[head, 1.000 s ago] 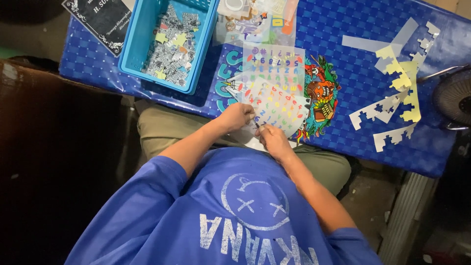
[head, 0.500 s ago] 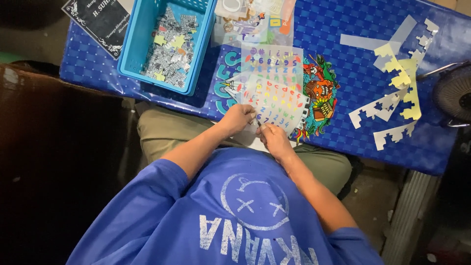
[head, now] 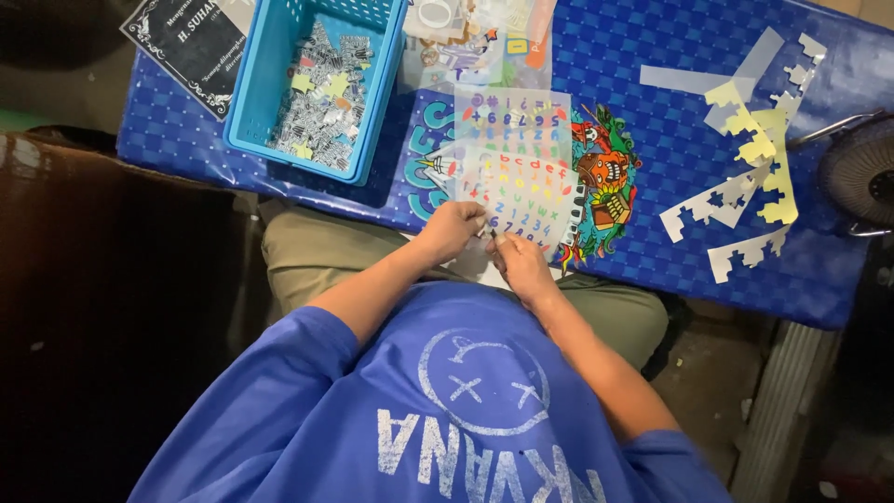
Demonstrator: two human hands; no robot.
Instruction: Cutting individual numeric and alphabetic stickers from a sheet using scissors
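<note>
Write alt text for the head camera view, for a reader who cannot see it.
Seen from above, a person in a blue shirt works both hands, left hand and right hand, at the near edge of a clear sticker sheet of coloured letters and numbers on a blue table. A blue basket of small cut pieces sits to the left; pale paper strips lie to the right.

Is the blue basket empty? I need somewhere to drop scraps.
No, the blue basket already holds a heap of small grey and yellow cut pieces.
</note>
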